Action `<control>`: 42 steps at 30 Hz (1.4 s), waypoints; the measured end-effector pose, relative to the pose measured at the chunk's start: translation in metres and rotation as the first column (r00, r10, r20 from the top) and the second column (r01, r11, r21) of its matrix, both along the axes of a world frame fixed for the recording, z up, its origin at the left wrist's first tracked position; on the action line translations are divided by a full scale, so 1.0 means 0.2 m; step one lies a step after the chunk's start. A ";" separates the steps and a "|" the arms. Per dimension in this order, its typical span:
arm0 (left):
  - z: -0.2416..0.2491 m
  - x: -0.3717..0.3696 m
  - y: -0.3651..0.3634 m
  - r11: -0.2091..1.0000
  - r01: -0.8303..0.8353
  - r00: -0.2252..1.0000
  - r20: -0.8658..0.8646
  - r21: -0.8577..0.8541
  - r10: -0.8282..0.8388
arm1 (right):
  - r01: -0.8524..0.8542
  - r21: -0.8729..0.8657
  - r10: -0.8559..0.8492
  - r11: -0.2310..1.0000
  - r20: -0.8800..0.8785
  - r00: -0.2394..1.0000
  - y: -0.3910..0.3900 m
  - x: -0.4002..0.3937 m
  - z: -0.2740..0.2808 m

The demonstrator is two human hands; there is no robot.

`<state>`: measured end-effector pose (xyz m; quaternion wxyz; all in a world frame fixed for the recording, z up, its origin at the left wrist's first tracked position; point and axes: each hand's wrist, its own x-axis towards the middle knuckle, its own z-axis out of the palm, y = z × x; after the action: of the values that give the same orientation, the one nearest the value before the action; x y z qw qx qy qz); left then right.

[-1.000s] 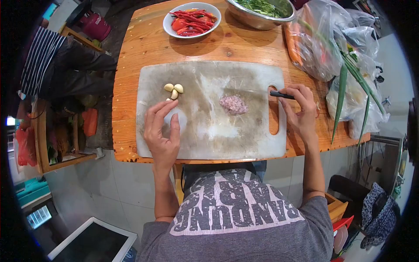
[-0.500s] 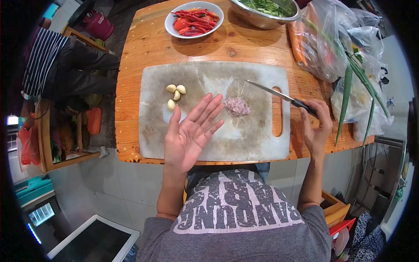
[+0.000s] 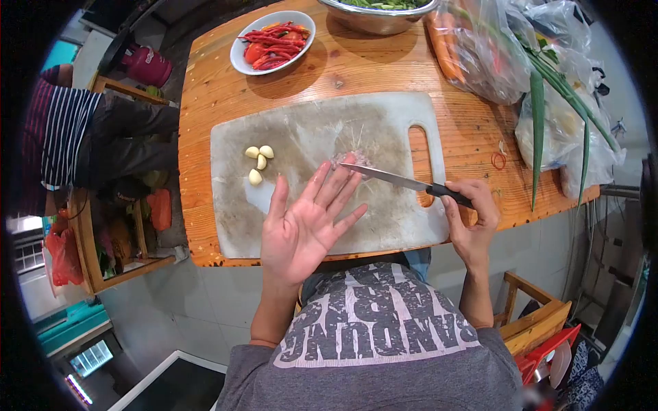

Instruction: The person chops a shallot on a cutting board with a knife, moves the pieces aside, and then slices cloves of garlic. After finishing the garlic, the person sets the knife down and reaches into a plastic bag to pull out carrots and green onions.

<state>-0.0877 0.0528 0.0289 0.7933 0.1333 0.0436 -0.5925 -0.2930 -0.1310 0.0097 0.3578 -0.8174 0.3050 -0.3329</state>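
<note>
My left hand [image 3: 305, 229] is held palm up with its fingers spread, above the near part of the white cutting board [image 3: 240, 226]. In my right hand [image 3: 474, 222] is the black handle of a knife [image 3: 394, 179], its blade pointing left. The knife tip overlaps the fingertips of my left hand in this view. Behind those fingers lies a small pile of finely chopped shallot [image 3: 358, 159], partly hidden by them. Several peeled garlic cloves [image 3: 261, 162] rest on the left side of the board.
A white bowl [image 3: 239, 60] of red chillies and tomatoes stands at the back of the wooden table [image 3: 199, 130], beside a metal bowl [image 3: 373, 22] of greens. Plastic bags [image 3: 500, 75] with carrots and spring onions [image 3: 538, 130] fill the right side. A person [image 3: 72, 123] stands at far left.
My right hand has brought the knife left and nearer, so its tip now meets my left fingertips in view. The left hand's fingers have spread wider. The camera view has tilted slightly.
</note>
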 end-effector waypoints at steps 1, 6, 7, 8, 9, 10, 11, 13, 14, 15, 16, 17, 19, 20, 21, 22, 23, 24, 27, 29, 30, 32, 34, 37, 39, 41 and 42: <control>0.00 0.00 0.01 1.000 0.016 1.000 -0.014 0.006 -0.015 | 0.020 0.001 -0.020 1.000 0.005 1.000 0.00 0.01 -0.01; 0.02 -0.02 0.03 1.000 -0.012 0.996 -0.084 -0.016 0.011 | 0.038 -0.063 -0.038 0.997 0.002 0.999 -0.04 0.01 -0.01; 0.02 -0.02 0.04 1.000 -0.018 0.998 -0.052 0.009 0.018 | 0.028 -0.042 -0.028 0.999 0.013 1.000 -0.04 0.01 -0.01; 0.01 -0.02 0.04 0.999 -0.024 0.999 -0.020 0.033 0.025 | 0.019 -0.022 -0.018 1.000 0.024 1.000 -0.04 0.01 0.00; 0.01 -0.02 0.04 0.998 -0.028 1.000 0.011 0.057 0.028 | 0.009 -0.030 -0.009 0.999 0.004 1.000 -0.04 0.02 0.00; 0.01 -0.03 0.04 0.991 -0.023 0.974 0.224 0.133 -0.007 | 0.001 -0.041 -0.002 0.999 -0.017 1.000 -0.03 0.02 0.00; 0.02 -0.04 0.04 0.978 -0.033 0.904 0.424 0.207 -0.059 | -0.006 -0.051 0.004 0.999 -0.038 0.999 -0.03 0.02 0.01; 0.02 -0.07 0.02 0.948 -0.104 0.705 0.695 0.299 -0.142 | 0.017 -0.038 -0.017 0.999 -0.009 1.000 -0.03 0.02 0.02; 0.02 -0.08 0.01 0.936 -0.151 0.607 0.777 0.319 -0.167 | 0.027 -0.030 -0.026 0.999 0.006 1.000 -0.03 0.02 0.02; 0.02 -0.09 0.01 0.922 -0.198 0.498 0.844 0.333 -0.198 | 0.005 -0.024 -0.005 1.000 -0.002 1.000 -0.02 0.02 0.04; 0.01 -0.09 0.01 0.916 -0.206 0.431 0.872 0.344 -0.231 | -0.014 -0.019 0.014 1.000 -0.011 1.000 -0.01 0.02 0.06; 0.01 -0.09 0.01 0.911 -0.214 0.361 0.895 0.353 -0.262 | -0.033 -0.016 0.033 0.999 -0.020 0.999 -0.01 0.02 0.07; 0.00 -0.10 0.01 0.905 -0.250 0.225 0.930 0.343 -0.290 | -0.057 -0.050 0.056 0.997 -0.030 0.998 0.00 0.02 0.07; -0.01 -0.10 0.01 0.905 -0.276 0.163 0.943 0.325 -0.289 | -0.071 -0.066 0.069 0.995 -0.036 0.997 0.00 0.02 0.07; -0.01 -0.10 0.02 0.903 -0.304 0.098 0.953 0.304 -0.288 | -0.033 -0.053 0.032 0.998 -0.009 0.999 0.01 0.03 0.07; -0.01 -0.09 0.03 0.901 -0.312 -0.005 0.948 0.300 -0.317 | 0.003 -0.040 -0.003 0.999 0.017 1.000 0.00 0.03 0.06; -0.01 -0.07 0.04 0.900 -0.321 -0.107 0.932 0.296 -0.345 | 0.038 -0.025 -0.037 0.999 0.044 0.998 0.00 0.03 0.05; -0.01 -0.06 0.04 0.898 -0.329 -0.208 0.906 0.291 -0.370 | 0.033 -0.026 -0.032 0.999 0.053 0.998 0.00 0.03 0.06; -0.02 -0.06 0.04 0.854 -0.438 -0.425 0.772 0.282 -0.473 | 0.020 -0.037 -0.018 0.999 0.069 0.997 0.00 0.03 0.07; -0.01 -0.07 0.03 0.797 -0.542 -0.579 0.569 0.266 -0.583 | -0.006 -0.065 0.010 0.998 0.065 0.998 0.01 0.02 0.07; 0.00 -0.08 0.02 0.767 -0.592 -0.631 0.449 0.247 -0.632 | -0.004 -0.058 0.008 0.998 0.064 0.998 0.01 0.02 0.07; 0.00 -0.08 0.01 0.755 -0.612 -0.635 0.422 0.235 -0.647 | -0.002 -0.049 0.006 0.999 0.064 0.998 0.01 0.02 0.06; 0.00 -0.07 0.01 0.774 -0.586 -0.591 0.527 0.240 -0.611 | 0.010 -0.036 -0.008 0.999 0.064 0.998 0.01 0.01 0.05; 0.00 -0.02 -0.02 0.835 -0.502 -0.384 0.808 0.224 -0.447 | 0.047 -0.008 -0.046 0.999 0.073 0.996 0.00 0.00 0.03; -0.03 0.01 -0.06 0.846 -0.495 -0.206 0.920 0.196 -0.334 | 0.049 0.004 -0.049 0.999 0.073 0.996 -0.02 0.00 0.03; -0.07 0.03 -0.13 0.767 -0.641 -0.464 0.781 0.029 -0.417 | 0.037 0.004 -0.037 0.999 0.065 0.997 -0.02 0.00 0.04; -0.08 0.05 -0.14 0.728 -0.682 -0.566 0.680 -0.068 -0.466 | 0.036 0.008 -0.036 0.999 0.054 0.998 0.00 0.01 0.05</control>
<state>-0.0775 0.0244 0.0124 0.3519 0.8137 -0.4579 0.0656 -0.2909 -0.1314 0.0206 0.3625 -0.8013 0.3109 -0.3602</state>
